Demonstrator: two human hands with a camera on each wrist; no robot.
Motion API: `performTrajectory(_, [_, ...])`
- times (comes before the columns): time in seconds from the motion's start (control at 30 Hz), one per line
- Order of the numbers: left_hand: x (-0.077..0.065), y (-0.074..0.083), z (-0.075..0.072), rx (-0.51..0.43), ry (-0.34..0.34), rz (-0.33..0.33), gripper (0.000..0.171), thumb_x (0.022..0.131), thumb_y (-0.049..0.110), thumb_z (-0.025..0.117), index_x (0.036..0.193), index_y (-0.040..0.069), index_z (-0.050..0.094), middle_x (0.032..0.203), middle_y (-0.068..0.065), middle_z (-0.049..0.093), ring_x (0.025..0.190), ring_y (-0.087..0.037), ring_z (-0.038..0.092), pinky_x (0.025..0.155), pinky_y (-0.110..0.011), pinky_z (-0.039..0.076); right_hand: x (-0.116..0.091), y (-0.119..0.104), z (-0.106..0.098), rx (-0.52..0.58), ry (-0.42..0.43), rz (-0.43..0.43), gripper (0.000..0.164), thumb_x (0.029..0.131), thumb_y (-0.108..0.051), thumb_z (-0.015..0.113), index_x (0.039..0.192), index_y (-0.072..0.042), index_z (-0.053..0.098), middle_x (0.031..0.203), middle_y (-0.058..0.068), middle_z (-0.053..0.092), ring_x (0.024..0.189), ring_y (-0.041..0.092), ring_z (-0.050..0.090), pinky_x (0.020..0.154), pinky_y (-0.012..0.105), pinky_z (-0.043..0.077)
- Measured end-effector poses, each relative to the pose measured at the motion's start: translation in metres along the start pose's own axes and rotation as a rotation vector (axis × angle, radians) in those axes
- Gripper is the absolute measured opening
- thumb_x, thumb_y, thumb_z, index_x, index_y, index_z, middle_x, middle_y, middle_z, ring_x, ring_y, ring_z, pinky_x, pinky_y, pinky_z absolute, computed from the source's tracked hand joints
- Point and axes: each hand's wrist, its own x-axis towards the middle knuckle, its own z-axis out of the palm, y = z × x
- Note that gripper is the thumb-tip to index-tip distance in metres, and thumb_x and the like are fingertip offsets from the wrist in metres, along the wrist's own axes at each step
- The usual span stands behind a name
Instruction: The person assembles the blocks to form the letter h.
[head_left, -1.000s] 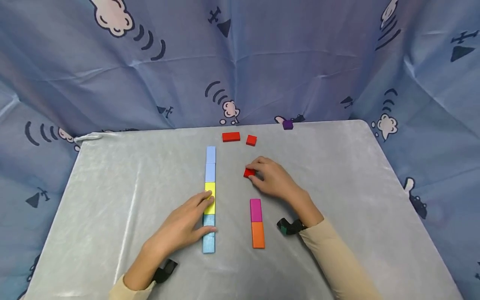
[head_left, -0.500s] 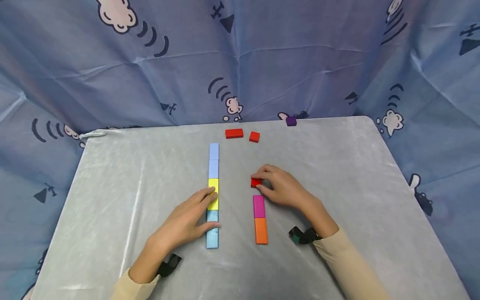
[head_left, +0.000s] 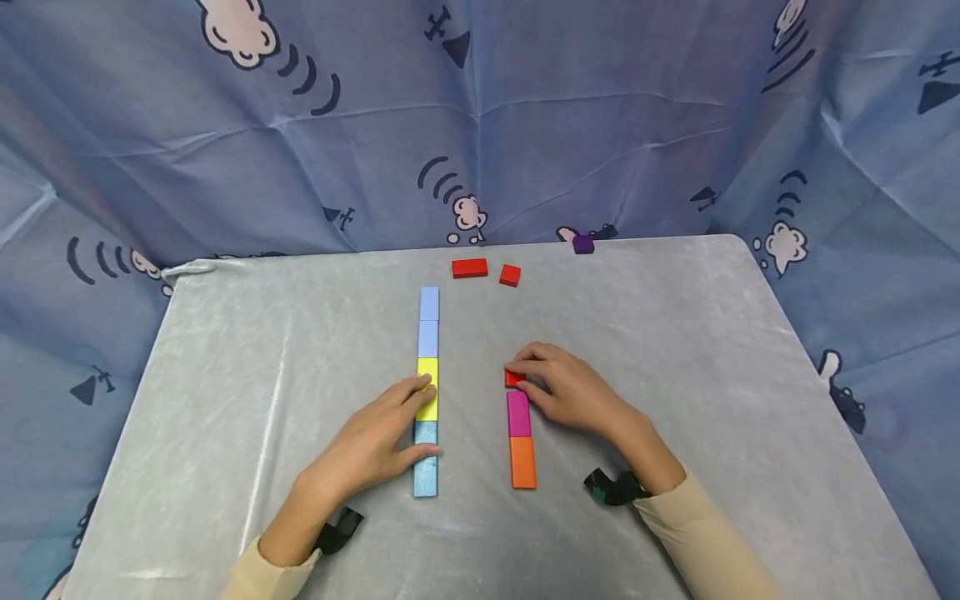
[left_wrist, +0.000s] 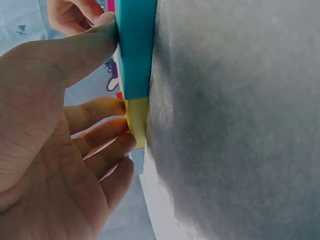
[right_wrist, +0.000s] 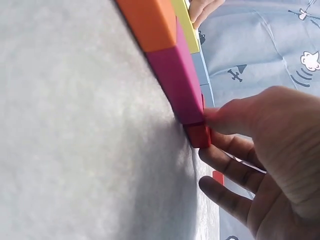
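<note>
A small red block sits between the thumb and fingers of my right hand, which pinches it at the far end of a magenta block. Whether red and magenta touch, I cannot tell. An orange block adjoins the magenta one on the near side. To the left runs a longer row: light blue blocks, a yellow part, then teal blocks. Fingertips of my left hand rest on the yellow part, its thumb on the teal.
At the table's far side lie a longer red block and another small red block. A purple block is at the far edge. Blue patterned cloth hangs behind the grey-covered table.
My right hand has brought the small red block nearer, up to the far end of the magenta block. The left hand stays on its row. The head view has shifted slightly.
</note>
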Motion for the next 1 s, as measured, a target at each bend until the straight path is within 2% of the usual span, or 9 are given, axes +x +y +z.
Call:
performTrajectory(0.43, [0.000, 0.000, 0.001, 0.002, 0.006, 0.005, 0.080, 0.090, 0.044, 0.084, 0.152, 0.003, 0.055, 0.163, -0.015, 0.049, 0.150, -0.032, 0.051, 0.119, -0.048, 0.049, -0.006, -0.002, 0.002, 0.001, 0.019, -0.017, 0.031, 0.101, -0.009, 0.069, 0.131, -0.008, 0.075, 0.122, 0.003, 0.072, 0.115, 0.021, 0.068, 0.103, 0.046, 0.059])
performTrajectory(1.0, [0.000, 0.000, 0.001, 0.000, -0.002, -0.004, 0.080, 0.090, 0.043, 0.084, 0.153, 0.004, 0.054, 0.164, -0.014, 0.048, 0.151, -0.031, 0.050, 0.119, -0.048, 0.049, -0.014, -0.006, 0.007, -0.034, 0.049, -0.047, 0.034, 0.100, -0.015, 0.072, 0.133, -0.008, 0.074, 0.131, 0.005, 0.072, 0.124, 0.024, 0.068, 0.109, 0.048, 0.057])
